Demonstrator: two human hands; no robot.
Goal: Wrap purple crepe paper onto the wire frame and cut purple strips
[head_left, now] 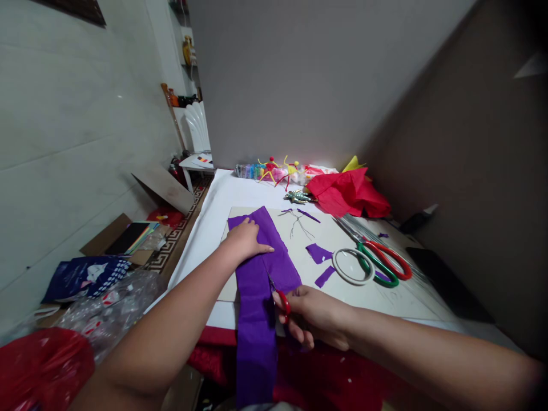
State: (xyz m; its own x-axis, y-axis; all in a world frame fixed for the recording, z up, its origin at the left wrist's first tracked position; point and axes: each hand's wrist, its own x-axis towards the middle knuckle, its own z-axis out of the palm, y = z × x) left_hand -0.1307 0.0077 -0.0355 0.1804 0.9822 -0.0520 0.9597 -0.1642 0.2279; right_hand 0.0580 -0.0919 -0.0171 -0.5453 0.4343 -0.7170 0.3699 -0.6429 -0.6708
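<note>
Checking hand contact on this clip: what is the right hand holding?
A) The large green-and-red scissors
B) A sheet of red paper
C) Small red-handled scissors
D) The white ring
C: the right hand grips small red-handled scissors at the purple crepe paper, while the green-and-red scissors lie on the board.

Purple crepe paper (257, 319), red-handled scissors (282, 302)
</note>
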